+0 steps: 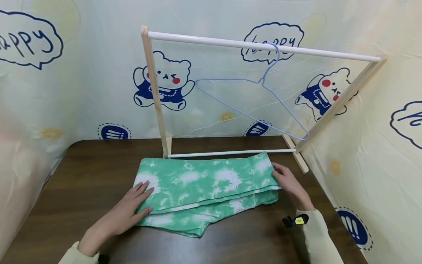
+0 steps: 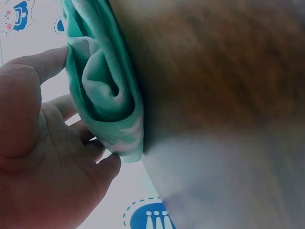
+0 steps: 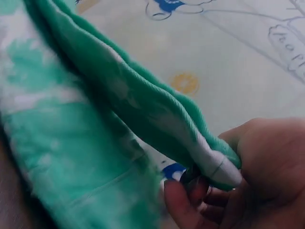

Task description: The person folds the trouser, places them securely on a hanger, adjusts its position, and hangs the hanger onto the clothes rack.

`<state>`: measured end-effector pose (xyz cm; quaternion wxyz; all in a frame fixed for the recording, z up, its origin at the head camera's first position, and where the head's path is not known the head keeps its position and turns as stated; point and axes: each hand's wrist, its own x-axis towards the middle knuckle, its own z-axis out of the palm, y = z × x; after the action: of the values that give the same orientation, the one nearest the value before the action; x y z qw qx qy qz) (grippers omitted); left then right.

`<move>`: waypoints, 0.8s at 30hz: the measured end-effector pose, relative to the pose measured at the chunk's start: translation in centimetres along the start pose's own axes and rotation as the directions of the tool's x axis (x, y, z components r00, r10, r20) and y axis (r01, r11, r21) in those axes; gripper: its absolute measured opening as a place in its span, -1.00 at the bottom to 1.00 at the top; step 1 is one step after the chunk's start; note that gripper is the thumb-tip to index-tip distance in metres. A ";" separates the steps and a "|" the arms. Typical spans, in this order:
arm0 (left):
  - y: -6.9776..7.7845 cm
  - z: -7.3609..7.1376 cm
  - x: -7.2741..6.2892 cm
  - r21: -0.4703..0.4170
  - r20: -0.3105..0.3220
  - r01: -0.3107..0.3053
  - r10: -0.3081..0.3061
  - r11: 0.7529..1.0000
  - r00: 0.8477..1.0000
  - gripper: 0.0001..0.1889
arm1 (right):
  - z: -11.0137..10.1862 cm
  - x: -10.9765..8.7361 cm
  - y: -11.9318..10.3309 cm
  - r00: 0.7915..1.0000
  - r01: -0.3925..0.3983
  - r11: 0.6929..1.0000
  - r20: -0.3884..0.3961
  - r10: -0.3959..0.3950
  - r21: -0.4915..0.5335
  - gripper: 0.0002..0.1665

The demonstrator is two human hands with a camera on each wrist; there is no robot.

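A folded green-and-white tie-dye garment lies on the dark wooden table, its exact kind hidden by the folds. My left hand rests on its left end with the fingers stretched out. In the left wrist view the rolled layers of the cloth show beside the left hand. At the opposite end, my right hand pinches the edge of the upper layer. The right wrist view shows the fingers of the right hand curled around that layered edge, lifted off the layer below.
Behind the garment stands a wooden rack with a white top bar and a white lower bar. A light blue hanger hangs from the top bar. Printed curtains surround the dark table.
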<state>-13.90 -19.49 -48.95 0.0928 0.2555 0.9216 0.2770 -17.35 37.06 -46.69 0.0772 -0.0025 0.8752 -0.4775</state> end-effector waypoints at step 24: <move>1.5 0.2 0.3 0.074 0.027 -0.033 0.031 0.997 0.999 -0.39 | 1.7 -0.4 0.9 0.999 0.000 0.920 0.037 0.016 -0.393 -0.41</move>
<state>-13.50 -18.15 -48.33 0.0905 0.2773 0.9258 0.2405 -16.66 36.17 -48.26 0.0941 -0.0238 0.9515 -0.2921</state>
